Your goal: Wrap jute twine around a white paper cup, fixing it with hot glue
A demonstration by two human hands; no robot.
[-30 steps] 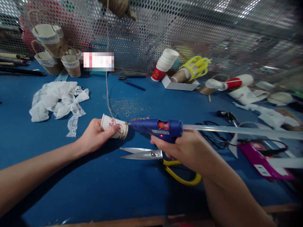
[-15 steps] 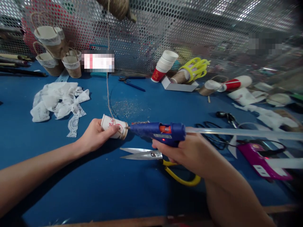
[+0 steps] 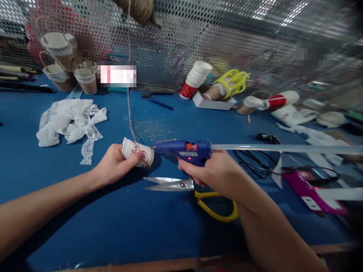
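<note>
My left hand (image 3: 117, 162) is closed around a white paper cup (image 3: 132, 148) with a red print, tipped on its side. Its thumb presses on the cup's wall. A thin twine (image 3: 129, 102) runs down from above to the cup, and some twine lies at the cup's right end. My right hand (image 3: 215, 172) grips a blue glue gun (image 3: 172, 149) with a red light lit and a long clear glue stick (image 3: 255, 148) out of its back. The nozzle is at the cup's right end; whether it touches, I cannot tell. Below lie opened scissors (image 3: 181, 185) with yellow handles.
White lace (image 3: 65, 121) lies in a heap at the left, with twine-handled cups (image 3: 58, 75) behind it. Pliers (image 3: 159, 99), stacked paper cups (image 3: 193, 81) and a white box (image 3: 214, 102) stand along the mesh wall. A purple power strip (image 3: 314, 192) and black cables (image 3: 255, 164) lie right.
My right hand has raised the glue gun and shifted it slightly left, so its nozzle sits higher at the cup's end. My left hand and the cup have barely moved.
</note>
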